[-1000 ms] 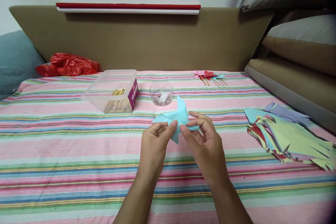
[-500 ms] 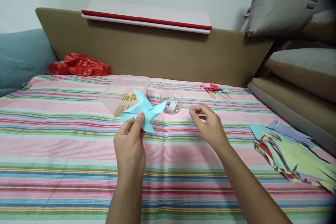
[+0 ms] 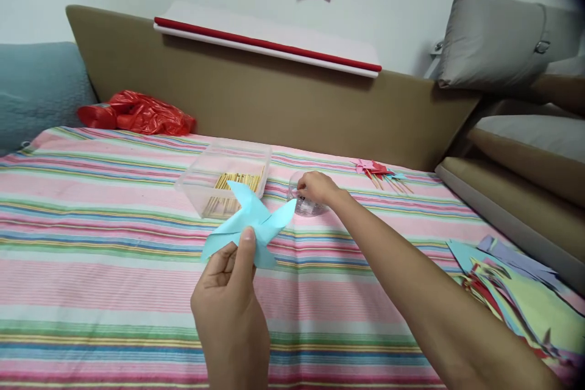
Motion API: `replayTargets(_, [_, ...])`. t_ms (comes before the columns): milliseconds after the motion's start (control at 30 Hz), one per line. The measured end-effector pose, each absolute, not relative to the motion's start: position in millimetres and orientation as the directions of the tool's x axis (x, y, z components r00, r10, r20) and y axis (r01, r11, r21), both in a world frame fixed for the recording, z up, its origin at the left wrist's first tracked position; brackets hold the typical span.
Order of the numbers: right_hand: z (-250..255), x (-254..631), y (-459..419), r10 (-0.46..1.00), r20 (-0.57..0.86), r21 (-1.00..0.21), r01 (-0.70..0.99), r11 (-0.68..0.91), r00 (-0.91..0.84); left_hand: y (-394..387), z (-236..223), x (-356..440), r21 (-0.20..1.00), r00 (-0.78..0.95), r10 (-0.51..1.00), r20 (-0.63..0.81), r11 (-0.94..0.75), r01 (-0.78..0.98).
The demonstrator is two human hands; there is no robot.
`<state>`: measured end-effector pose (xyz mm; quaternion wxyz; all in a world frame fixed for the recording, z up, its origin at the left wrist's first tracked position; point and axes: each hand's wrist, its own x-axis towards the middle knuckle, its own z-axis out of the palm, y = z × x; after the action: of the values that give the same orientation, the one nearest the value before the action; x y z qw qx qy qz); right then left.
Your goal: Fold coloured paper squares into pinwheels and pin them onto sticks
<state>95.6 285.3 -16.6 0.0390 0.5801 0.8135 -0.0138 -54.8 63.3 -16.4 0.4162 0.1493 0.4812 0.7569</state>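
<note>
Between thumb and fingers, my left hand (image 3: 233, 292) pinches a light blue paper pinwheel (image 3: 256, 219) by its lower middle, blades fanned upward. My right hand (image 3: 317, 187) reaches over a round clear plastic container (image 3: 315, 208), fingers curled down into its opening. Small shiny pieces and a white label show inside it, too small to make out. What the right fingertips touch is hidden. Just behind the pinwheel stands a clear rectangular plastic box (image 3: 192, 186) with many thin wooden sticks (image 3: 237, 181) in it.
Finished pinwheels on sticks (image 3: 377, 170) lie at the back right. A pile of coloured paper (image 3: 521, 286) is at the right, beside stacked cushions (image 3: 516, 195). A red plastic bag (image 3: 137, 114) sits back left. Striped cloth (image 3: 114, 292) covers the surface; a brown board (image 3: 274, 103) stands behind.
My right hand has moved forward and left, from beside the round container to inside its opening. My left hand still holds the pinwheel, now lower in view. The view has tilted slightly.
</note>
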Motion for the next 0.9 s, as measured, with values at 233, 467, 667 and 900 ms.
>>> replayTargets(233, [-23,89,299,0.929,-0.176,0.082,0.935,0.344,-0.326,70,-17,-64,0.768,-0.615,0.760,-0.207,-0.263,-0.584])
replayTargets(467, [-24,79,298,0.940,-0.141,0.074,0.943,0.324,-0.312,68,-16,-62,0.741,-0.583,0.787,-0.201,-0.267,-0.616])
replayTargets(667, [8,112,254,0.944,0.056,-0.047,0.943,0.328,-0.326,64,-11,-63,0.746,-0.579,0.797,-0.173,-0.278,-0.605])
replayTargets(900, [-13,221,107,0.972,-0.041,-0.209,0.953,0.220,-0.233,65,-9,-43,0.700,-0.493,0.851,-0.181,-0.241,-0.672])
